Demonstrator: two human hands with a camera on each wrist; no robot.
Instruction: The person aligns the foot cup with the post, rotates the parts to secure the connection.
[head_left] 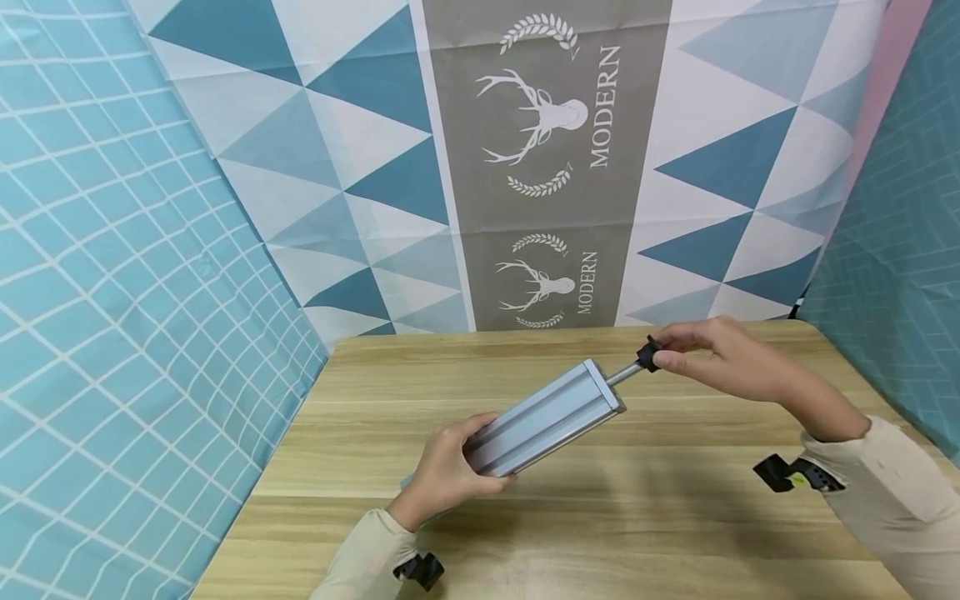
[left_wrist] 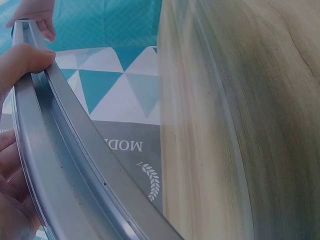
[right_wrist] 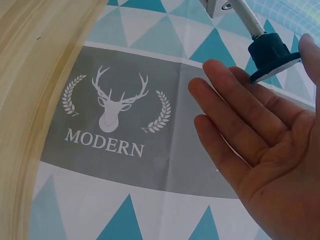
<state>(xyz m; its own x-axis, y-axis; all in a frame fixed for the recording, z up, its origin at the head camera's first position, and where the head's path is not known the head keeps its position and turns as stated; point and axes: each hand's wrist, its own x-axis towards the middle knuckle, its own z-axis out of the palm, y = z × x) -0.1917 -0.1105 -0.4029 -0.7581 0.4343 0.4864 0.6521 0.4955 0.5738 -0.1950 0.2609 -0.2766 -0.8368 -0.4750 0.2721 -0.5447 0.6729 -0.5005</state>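
A person held a grey metal bar (head_left: 551,421) over a wooden table (head_left: 330,450), the two hands well apart along its length. The left hand (head_left: 448,467) was clamped around the near end, thumb on one long side and fingers on the other. The right hand (head_left: 731,358) pinched the black foot (head_left: 648,354) by its rim between thumb and index finger, the other fingers extended. A thin rod (head_left: 624,373) joined foot to bar. In the head view, the bar's long axis slanted from lower left to upper right, grooves running lengthwise, with rod and foot pointing away from the person and toward the right. Behind the table hung a patterned cloth (head_left: 525,208) bearing deer heads and the word "MODERN."
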